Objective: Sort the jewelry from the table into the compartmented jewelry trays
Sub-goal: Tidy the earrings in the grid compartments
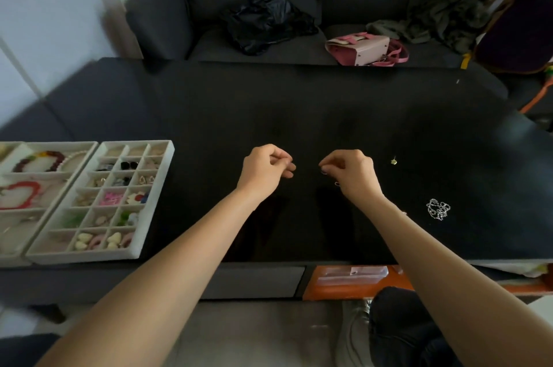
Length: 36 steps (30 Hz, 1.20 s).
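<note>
Both hands hover over the middle of the black table (329, 103). My right hand (351, 175) pinches a small jewelry piece at its fingertips, and a tiny ring (337, 184) dangles under it. My left hand (264, 170) has thumb and fingers pinched together, facing the right hand; what it holds is too thin to see. A small gold charm (393, 161) and a heap of silver chain (438, 209) lie on the table to the right. Two white compartmented trays sit at the left: the many-celled tray (167, 175) with earrings and the wider tray (59, 187) with bracelets.
A dark sofa stands behind the table, with a black bag (266, 25), a pink handbag (363, 49) and clothes (443, 13) on it. An orange box with clear plastic (353, 277) sits below the table's front edge, beside my knee and shoe.
</note>
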Available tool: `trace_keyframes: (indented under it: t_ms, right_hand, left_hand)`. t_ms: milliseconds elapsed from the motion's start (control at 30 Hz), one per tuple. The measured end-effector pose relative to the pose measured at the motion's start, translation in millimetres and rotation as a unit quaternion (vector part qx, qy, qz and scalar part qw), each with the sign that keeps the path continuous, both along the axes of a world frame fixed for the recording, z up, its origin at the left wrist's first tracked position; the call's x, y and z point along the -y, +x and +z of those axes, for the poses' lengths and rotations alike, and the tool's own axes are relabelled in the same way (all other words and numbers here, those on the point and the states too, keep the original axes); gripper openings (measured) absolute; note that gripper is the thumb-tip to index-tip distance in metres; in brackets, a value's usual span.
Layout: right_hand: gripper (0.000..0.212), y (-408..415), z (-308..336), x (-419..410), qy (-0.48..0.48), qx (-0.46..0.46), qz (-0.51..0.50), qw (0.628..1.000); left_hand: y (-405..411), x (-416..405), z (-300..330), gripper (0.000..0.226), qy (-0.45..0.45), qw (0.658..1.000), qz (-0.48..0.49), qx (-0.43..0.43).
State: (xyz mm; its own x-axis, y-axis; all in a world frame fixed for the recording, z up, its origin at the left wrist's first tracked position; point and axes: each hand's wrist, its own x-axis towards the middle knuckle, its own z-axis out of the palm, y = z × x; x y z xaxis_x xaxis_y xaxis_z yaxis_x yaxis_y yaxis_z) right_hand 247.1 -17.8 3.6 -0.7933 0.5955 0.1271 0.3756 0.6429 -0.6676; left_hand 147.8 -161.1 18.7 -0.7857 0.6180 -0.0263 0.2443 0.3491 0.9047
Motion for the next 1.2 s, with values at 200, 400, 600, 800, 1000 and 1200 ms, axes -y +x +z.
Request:
trace_keyframes:
  t_ms: [200,400,600,800,1000,1200]
  right_hand:
    - [0.011,-27,33,52,-0.241,-0.083,0.005,0.967]
    - [0.013,-65,62,109,-0.288,-0.084,0.132,0.945]
    - [0.014,-104,72,157,-0.240,-0.056,0.205,0.947]
    - [0.007,-148,69,195,-0.059,0.030,0.265,0.962]
    - [0.003,-190,65,217,0.055,0.083,0.308,0.946]
    - [0.013,-231,51,217,0.177,0.111,0.305,0.929]
  left_hand:
    - [-12,53,22,0.023,0.019,0.999,-0.020,0.046]
    - [-34,113,36,0.016,0.025,0.999,0.012,0.019]
    - [-62,163,41,0.006,0.019,0.997,0.073,-0.008]
    - [-88,201,35,0.010,-0.011,0.990,0.129,-0.053]
    - [-113,227,27,0.014,-0.050,0.977,0.165,-0.128]
    - [-132,252,16,0.023,-0.156,0.940,0.179,-0.244]
